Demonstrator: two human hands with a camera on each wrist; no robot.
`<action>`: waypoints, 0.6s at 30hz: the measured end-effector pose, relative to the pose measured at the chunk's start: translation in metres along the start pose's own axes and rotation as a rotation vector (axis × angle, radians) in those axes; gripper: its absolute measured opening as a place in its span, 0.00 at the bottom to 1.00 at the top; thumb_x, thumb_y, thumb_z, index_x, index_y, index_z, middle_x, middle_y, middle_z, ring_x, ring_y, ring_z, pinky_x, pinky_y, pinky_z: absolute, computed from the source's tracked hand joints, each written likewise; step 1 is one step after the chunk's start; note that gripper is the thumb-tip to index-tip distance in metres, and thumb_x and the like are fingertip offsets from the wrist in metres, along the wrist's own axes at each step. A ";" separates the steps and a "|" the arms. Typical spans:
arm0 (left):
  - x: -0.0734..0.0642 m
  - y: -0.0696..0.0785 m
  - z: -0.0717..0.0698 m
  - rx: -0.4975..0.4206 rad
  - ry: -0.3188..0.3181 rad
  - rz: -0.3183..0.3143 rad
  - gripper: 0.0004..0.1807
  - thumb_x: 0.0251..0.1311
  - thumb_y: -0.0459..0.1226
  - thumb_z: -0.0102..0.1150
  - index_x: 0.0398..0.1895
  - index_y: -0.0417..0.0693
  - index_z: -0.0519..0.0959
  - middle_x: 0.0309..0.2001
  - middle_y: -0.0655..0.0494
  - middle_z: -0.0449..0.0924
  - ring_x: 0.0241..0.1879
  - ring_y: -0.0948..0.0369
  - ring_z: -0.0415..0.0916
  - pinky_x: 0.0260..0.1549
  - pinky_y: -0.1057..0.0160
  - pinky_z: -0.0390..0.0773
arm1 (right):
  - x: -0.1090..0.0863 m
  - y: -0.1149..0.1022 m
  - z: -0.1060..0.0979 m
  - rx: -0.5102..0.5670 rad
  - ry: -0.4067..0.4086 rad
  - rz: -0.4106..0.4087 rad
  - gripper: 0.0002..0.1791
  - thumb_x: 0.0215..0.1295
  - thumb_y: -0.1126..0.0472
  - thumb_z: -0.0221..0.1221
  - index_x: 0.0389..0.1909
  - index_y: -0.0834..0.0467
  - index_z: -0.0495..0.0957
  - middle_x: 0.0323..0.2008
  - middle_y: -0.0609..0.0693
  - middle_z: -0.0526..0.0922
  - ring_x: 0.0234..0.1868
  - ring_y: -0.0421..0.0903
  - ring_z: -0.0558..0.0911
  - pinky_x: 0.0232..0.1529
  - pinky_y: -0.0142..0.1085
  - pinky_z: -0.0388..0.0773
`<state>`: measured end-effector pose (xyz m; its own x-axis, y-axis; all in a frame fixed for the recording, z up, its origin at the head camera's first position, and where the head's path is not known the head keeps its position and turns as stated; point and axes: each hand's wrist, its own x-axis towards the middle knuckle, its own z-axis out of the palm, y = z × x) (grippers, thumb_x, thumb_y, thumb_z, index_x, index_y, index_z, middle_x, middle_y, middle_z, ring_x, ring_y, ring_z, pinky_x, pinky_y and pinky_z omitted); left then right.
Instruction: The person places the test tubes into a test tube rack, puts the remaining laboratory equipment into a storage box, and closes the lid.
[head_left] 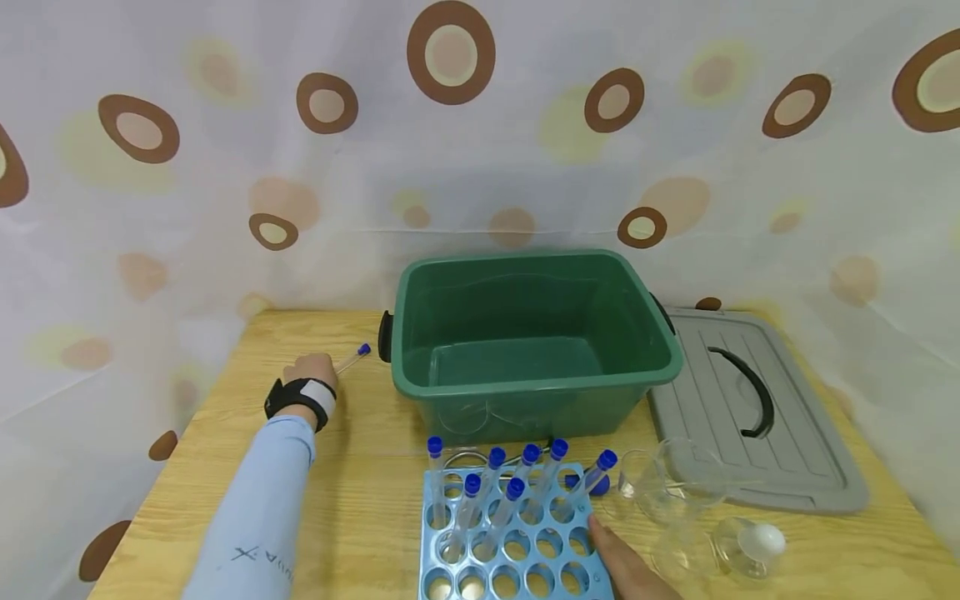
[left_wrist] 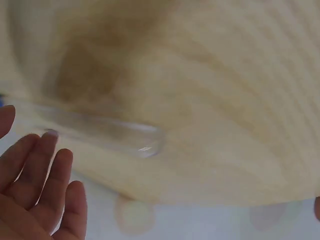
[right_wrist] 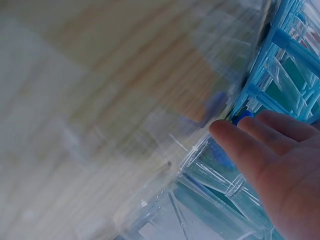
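Observation:
A clear test tube (head_left: pixel 351 359) with a blue cap lies on the wooden table (head_left: pixel 360 500), left of a green tub (head_left: pixel 525 387). My left hand (head_left: pixel 313 369) reaches to its near end. In the left wrist view the tube (left_wrist: pixel 100 131) lies just beyond my straight fingers (left_wrist: pixel 35 190), which hold nothing. A light blue rack (head_left: pixel 525 575) at the front holds several blue-capped tubes (head_left: pixel 517 492). My right hand (head_left: pixel 618 558) rests with straight fingers against the rack's right edge; the right wrist view shows these fingers (right_wrist: pixel 270 160) beside the rack (right_wrist: pixel 280 65).
The green tub stands open at the table's middle, and I see nothing in it. Its grey lid (head_left: pixel 750 417) lies flat to the right. Clear glass beakers (head_left: pixel 675 492) and a small glass vessel with a white ball (head_left: pixel 750 546) stand right of the rack. A spotted curtain hangs behind.

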<state>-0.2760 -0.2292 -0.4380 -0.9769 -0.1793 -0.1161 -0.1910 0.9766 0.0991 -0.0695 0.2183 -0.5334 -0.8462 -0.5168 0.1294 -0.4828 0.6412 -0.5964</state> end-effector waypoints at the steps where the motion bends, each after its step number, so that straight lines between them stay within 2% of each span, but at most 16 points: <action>1: -0.003 -0.002 0.002 0.002 0.015 -0.006 0.10 0.59 0.27 0.49 0.24 0.33 0.79 0.29 0.37 0.81 0.33 0.44 0.78 0.38 0.46 0.74 | 0.000 0.000 0.000 0.012 -0.024 0.017 0.49 0.62 0.39 0.54 0.73 0.38 0.30 0.63 0.71 0.64 0.61 0.64 0.65 0.52 0.43 0.74; 4: -0.012 -0.006 0.006 -0.013 0.038 0.000 0.11 0.58 0.27 0.51 0.20 0.36 0.79 0.24 0.41 0.81 0.28 0.47 0.78 0.33 0.48 0.75 | 0.000 -0.001 0.000 0.011 -0.053 0.034 0.47 0.63 0.37 0.50 0.72 0.36 0.28 0.64 0.71 0.63 0.59 0.69 0.67 0.52 0.44 0.74; 7: -0.015 -0.010 0.008 -0.024 0.019 0.006 0.11 0.57 0.29 0.52 0.19 0.37 0.79 0.22 0.43 0.80 0.25 0.50 0.77 0.29 0.50 0.76 | 0.000 0.000 0.001 -0.026 -0.035 0.020 0.49 0.62 0.36 0.51 0.72 0.37 0.28 0.63 0.70 0.65 0.59 0.67 0.69 0.51 0.43 0.75; 10: -0.011 -0.013 0.009 -0.068 -0.003 -0.016 0.09 0.59 0.30 0.52 0.25 0.36 0.81 0.26 0.43 0.82 0.27 0.50 0.79 0.30 0.50 0.77 | 0.000 0.002 0.002 -0.045 -0.012 0.010 0.49 0.62 0.36 0.52 0.72 0.36 0.28 0.62 0.70 0.66 0.59 0.64 0.69 0.51 0.41 0.75; 11: -0.008 -0.015 0.011 -0.085 0.016 -0.016 0.09 0.59 0.32 0.52 0.28 0.36 0.81 0.27 0.43 0.82 0.27 0.50 0.79 0.28 0.51 0.77 | 0.000 0.002 0.002 -0.045 -0.002 0.002 0.49 0.62 0.36 0.52 0.72 0.36 0.29 0.62 0.70 0.66 0.60 0.63 0.68 0.51 0.41 0.75; 15: -0.010 -0.019 -0.001 -0.204 0.049 -0.032 0.14 0.61 0.36 0.52 0.43 0.35 0.80 0.39 0.41 0.83 0.33 0.49 0.80 0.31 0.53 0.78 | 0.002 0.004 0.004 -0.059 0.043 -0.047 0.46 0.63 0.34 0.48 0.73 0.37 0.30 0.61 0.70 0.68 0.62 0.56 0.66 0.50 0.39 0.75; 17: -0.016 -0.020 -0.010 -0.271 0.099 -0.025 0.16 0.61 0.37 0.51 0.45 0.34 0.78 0.41 0.39 0.82 0.34 0.48 0.80 0.31 0.54 0.78 | 0.003 0.005 0.005 -0.064 0.052 -0.063 0.46 0.63 0.33 0.47 0.73 0.38 0.30 0.60 0.71 0.68 0.62 0.56 0.67 0.50 0.39 0.75; 18: -0.022 -0.020 -0.018 -0.313 0.105 -0.033 0.17 0.62 0.38 0.50 0.47 0.33 0.77 0.43 0.39 0.82 0.36 0.47 0.80 0.33 0.54 0.78 | 0.003 0.005 0.005 -0.062 0.048 -0.063 0.46 0.63 0.34 0.47 0.73 0.38 0.30 0.60 0.72 0.68 0.61 0.59 0.68 0.49 0.40 0.75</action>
<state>-0.2525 -0.2465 -0.4197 -0.9711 -0.2377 -0.0234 -0.2272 0.8890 0.3975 -0.0738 0.2171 -0.5402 -0.8228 -0.5305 0.2040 -0.5473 0.6430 -0.5356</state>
